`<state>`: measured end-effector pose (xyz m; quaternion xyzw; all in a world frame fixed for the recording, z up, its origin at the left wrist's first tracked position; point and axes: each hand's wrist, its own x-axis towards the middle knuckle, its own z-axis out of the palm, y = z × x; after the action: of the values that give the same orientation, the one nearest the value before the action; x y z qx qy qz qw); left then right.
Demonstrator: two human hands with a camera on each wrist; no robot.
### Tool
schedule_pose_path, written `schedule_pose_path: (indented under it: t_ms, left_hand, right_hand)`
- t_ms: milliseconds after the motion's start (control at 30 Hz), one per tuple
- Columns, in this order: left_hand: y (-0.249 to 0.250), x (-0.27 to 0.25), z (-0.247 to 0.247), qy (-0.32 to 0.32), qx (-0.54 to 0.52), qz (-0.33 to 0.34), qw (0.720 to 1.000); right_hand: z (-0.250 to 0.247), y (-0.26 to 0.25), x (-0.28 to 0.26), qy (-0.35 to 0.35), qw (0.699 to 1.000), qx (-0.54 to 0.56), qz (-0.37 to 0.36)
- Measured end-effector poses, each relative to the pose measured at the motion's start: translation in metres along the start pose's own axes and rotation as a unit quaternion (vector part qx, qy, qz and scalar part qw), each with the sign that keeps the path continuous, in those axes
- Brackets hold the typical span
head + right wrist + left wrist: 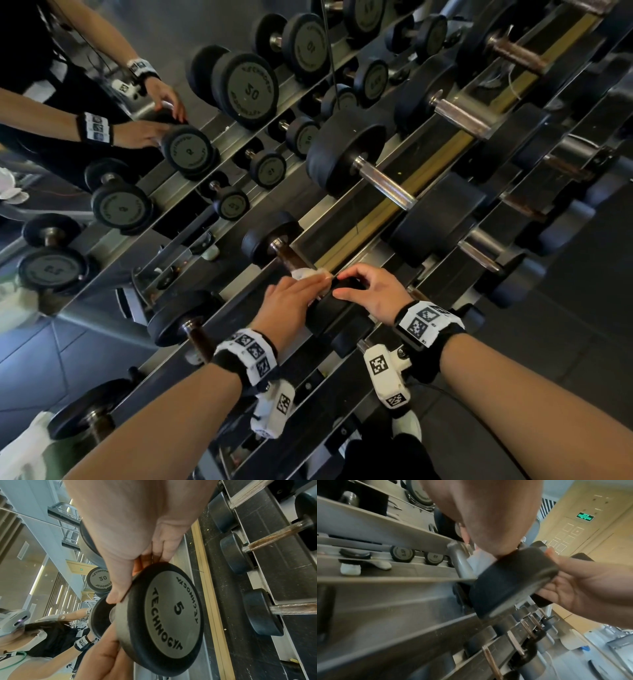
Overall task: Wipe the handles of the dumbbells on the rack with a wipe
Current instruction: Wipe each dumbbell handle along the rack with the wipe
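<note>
A small black dumbbell marked 5 (168, 615) lies on the top tier of the rack (346, 246); its far head (270, 236) and brown handle (291, 257) show in the head view. My left hand (318, 281) holds a white wipe (310, 274) wrapped on the handle close to the near head. The wipe (479, 561) also shows under my palm in the left wrist view, beside the grey handle (460, 561). My right hand (346, 284) grips the dumbbell's near head (510, 580), thumb on one side and fingers on the other.
Larger dumbbells (346, 154) with steel handles fill the tier to the right, and smaller ones (185, 318) sit to the left. A lower tier of dumbbells (479, 253) lies nearer me. A mirror (102, 51) behind the rack reflects everything. Dark floor (565, 325) lies at right.
</note>
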<state>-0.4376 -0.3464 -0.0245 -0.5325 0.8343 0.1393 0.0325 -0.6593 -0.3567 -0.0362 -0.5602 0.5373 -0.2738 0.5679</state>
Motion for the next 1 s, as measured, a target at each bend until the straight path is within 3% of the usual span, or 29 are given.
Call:
schedule_pose_path:
  t_ms: [100, 267, 433, 500, 700, 767, 900, 1000]
  left_hand:
    - [-0.018, 0.015, -0.015, 0.020, 0.094, 0.026, 0.995]
    - [-0.025, 0.031, -0.033, 0.026, 0.116, -0.034, 0.992]
    - [-0.014, 0.012, -0.012, -0.022, 0.140, 0.084, 0.986]
    - [-0.023, 0.014, -0.017, -0.015, 0.160, 0.094, 0.983]
    - [-0.031, 0.021, -0.034, 0.063, 0.121, -0.083, 0.987]
    - [-0.020, 0.013, -0.024, 0.058, 0.096, -0.086, 0.990]
    - [-0.003, -0.010, -0.003, 0.037, 0.077, -0.025, 0.996]
    - [-0.008, -0.018, -0.008, 0.053, 0.073, -0.032, 0.995]
  right_hand:
    - [-0.001, -0.001, 0.001, -0.003, 1.000, -0.008, 0.002]
    - [0.000, 0.001, 0.001, 0.003, 1.000, -0.002, 0.004]
    - [0.001, 0.001, 0.002, 0.010, 1.000, 0.002, -0.002]
    - [0.001, 0.001, 0.002, 0.010, 1.000, -0.001, -0.002]
    - [-0.001, -0.002, 0.000, 0.005, 1.000, -0.009, -0.007]
    - [-0.001, -0.002, -0.001, 0.003, 1.000, -0.006, -0.008]
    - [-0.001, -0.003, -0.003, -0.001, 1.000, -0.006, -0.003]
    - [-0.002, -0.005, -0.003, -0.003, 1.000, -0.007, -0.001]
